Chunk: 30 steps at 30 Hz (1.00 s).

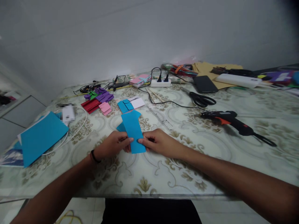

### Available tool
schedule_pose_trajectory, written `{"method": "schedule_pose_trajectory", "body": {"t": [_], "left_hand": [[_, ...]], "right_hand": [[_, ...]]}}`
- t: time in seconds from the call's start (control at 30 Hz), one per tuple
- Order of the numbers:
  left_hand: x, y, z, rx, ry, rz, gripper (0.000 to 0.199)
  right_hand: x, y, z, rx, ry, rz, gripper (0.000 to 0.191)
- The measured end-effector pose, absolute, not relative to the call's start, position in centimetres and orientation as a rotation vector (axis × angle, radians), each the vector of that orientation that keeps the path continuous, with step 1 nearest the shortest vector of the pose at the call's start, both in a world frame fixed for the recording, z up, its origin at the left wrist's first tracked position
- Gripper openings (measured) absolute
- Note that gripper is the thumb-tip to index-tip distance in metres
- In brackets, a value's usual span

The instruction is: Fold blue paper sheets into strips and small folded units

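Observation:
A blue paper strip [133, 130] is held upright between both hands, just above the patterned tabletop. My left hand [116, 143] pinches its left edge, thumb on the front face. On the opposite edge my right hand [156, 142] grips it the same way; the fingers behind the paper are hidden. Partly covered by the strip, more blue paper [121, 127] lies behind it. Folded blue pieces [125, 106] rest farther back, beside a white paper piece [137, 102].
Left lie blue sheets [44, 137] and a white cable [76, 135]. Folded red [90, 105], pink [105, 108] and purple papers [102, 95] sit back left. A ruler [160, 117], scissors [201, 99], power strip [161, 83] and corded glue gun [233, 121] are toward the right.

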State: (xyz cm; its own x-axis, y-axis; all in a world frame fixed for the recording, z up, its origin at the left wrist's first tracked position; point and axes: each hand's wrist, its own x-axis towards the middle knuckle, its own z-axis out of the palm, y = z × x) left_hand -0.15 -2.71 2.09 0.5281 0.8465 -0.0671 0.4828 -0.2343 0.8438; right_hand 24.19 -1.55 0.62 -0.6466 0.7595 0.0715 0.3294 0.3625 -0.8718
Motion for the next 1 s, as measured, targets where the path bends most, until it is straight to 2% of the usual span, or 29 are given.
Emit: {"method": "schedule_pose_trajectory", "body": {"t": [1.0], "left_hand": [[-0.26,-2.65,1.95,1.890,1.148,0.582,0.049]], "right_hand": [[24.22,-1.41,0.20,-0.872,-2.300,1.148,0.047]]}}
